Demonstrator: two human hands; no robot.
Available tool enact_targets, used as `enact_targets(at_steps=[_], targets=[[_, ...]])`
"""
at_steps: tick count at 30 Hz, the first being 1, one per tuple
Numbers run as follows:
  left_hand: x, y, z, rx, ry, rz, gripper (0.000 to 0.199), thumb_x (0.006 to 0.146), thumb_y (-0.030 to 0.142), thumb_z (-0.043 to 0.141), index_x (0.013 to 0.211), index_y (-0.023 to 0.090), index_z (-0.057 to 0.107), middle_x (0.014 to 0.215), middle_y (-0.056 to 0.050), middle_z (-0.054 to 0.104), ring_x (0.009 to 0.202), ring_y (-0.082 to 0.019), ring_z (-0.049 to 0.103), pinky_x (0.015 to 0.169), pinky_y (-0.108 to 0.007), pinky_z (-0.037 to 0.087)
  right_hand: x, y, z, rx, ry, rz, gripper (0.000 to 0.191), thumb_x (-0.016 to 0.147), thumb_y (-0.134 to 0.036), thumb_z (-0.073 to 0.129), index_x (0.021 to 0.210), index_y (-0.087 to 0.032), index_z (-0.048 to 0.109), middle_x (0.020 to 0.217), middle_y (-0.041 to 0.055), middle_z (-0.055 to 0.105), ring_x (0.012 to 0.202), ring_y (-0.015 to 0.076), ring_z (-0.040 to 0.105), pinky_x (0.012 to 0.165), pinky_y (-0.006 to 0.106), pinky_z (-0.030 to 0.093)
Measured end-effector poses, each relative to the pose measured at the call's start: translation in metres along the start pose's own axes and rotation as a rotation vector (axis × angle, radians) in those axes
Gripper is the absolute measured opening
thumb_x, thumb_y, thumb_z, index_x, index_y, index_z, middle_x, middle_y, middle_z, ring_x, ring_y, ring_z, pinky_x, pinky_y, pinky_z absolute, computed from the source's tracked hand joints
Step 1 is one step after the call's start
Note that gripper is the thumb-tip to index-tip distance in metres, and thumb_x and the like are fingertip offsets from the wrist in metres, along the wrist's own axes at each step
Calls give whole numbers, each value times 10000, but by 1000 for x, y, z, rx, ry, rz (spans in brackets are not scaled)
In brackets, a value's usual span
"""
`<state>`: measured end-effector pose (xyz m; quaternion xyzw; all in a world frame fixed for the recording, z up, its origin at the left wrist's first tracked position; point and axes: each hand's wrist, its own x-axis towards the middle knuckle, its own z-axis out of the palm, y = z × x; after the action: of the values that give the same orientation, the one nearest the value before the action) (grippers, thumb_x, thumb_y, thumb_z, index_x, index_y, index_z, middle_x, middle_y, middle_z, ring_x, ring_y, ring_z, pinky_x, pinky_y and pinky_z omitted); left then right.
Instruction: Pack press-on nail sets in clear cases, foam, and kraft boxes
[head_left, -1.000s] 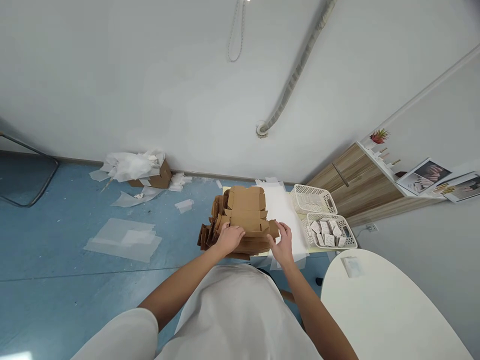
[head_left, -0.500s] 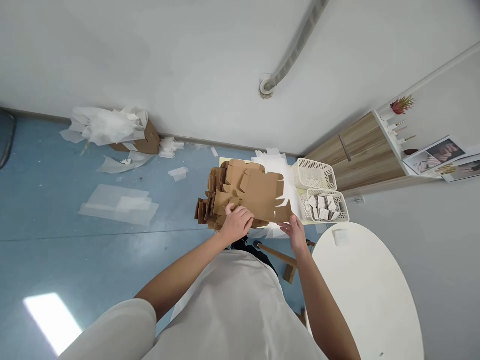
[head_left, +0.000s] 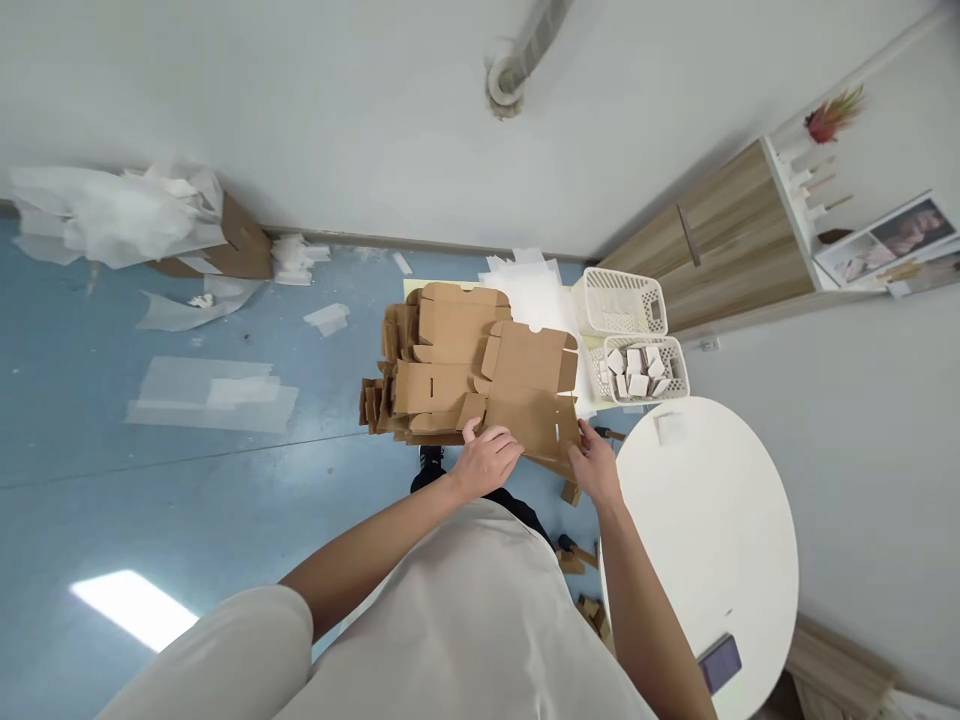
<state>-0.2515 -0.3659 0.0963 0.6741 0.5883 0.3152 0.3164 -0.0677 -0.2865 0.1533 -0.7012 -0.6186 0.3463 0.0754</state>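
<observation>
An unfolded cardboard box (head_left: 525, 362) with cut flaps and slots lies partly over a stack of flat cardboard boxes (head_left: 442, 385). My left hand (head_left: 489, 462) is closed, its curled fingers gripping the near edge of this box towards its left side. At the near right corner, my right hand (head_left: 597, 464) pinches the side flap between thumb and fingers. The near part of the box tilts down between my hands. My left palm and some fingertips are hidden from above.
White sheets (head_left: 529, 285) lie behind the boxes. On the right stand a white basket (head_left: 622, 272) and another basket (head_left: 679, 392) holding small white packets. Nearby are a round white table (head_left: 712, 510) with a phone (head_left: 720, 664), and a wooden cabinet (head_left: 739, 230). Wrapping paper (head_left: 120, 215) litters the floor at left.
Both hands have drawn the unfolded box nearer my body, uncovering more of the stack. My view has shifted, bringing the phone on the round table into sight.
</observation>
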Motion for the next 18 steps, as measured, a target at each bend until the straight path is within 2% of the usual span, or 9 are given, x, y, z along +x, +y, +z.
enact_targets(at_steps=[3, 7, 10, 13, 15, 18], targets=[[5, 13, 18, -8, -8, 34, 277, 852, 212, 366, 972, 279, 606, 1001, -26, 642, 1040, -200, 505, 1002, -484, 52, -5, 14, -11, 98, 116, 21, 574, 711, -321, 486, 1277, -244, 422, 1031, 49, 636, 725, 170, 605, 595, 274, 494], [11, 36, 42, 39, 26, 70, 292, 820, 337, 440, 1077, 258, 556, 1194, -64, 544, 1141, -248, 433, 1021, -487, 19, -17, 40, -36, 313, 305, 124, 594, 697, -293, 472, 1280, -198, 416, 1055, 76, 605, 553, 114, 558, 472, 251, 486], [18, 54, 55, 97, 65, 28, 458, 765, 434, 502, 1170, 221, 479, 1310, -119, 421, 1218, -301, 337, 1022, -502, 35, -33, 70, -57, 499, 445, 163, 556, 698, -289, 470, 1245, -187, 449, 1055, 88, 590, 495, 86, 525, 459, 262, 491], [31, 73, 71, 120, 82, -110, 740, 706, 507, 548, 1313, 187, 271, 1396, -166, 252, 1267, -330, 247, 1011, -520, 100, -56, 110, -76, 664, 563, 179, 499, 697, -277, 476, 1185, -176, 491, 966, 67, 604, 497, 82, 521, 468, 265, 495], [41, 86, 84, 73, 38, -193, 867, 684, 526, 565, 1354, 189, 129, 1401, -176, 216, 1250, -319, 288, 995, -508, 181, -74, 137, -85, 754, 652, 199, 465, 694, -275, 484, 1148, -176, 510, 925, 52, 602, 498, 79, 521, 467, 262, 492], [58, 110, 107, -44, -81, -210, 892, 680, 517, 579, 1354, 211, 81, 1375, -163, 264, 1126, -262, 459, 946, -431, 311, -99, 177, -96, 869, 787, 247, 452, 686, -274, 502, 1129, -185, 505, 945, 50, 588, 502, 77, 527, 464, 258, 489]])
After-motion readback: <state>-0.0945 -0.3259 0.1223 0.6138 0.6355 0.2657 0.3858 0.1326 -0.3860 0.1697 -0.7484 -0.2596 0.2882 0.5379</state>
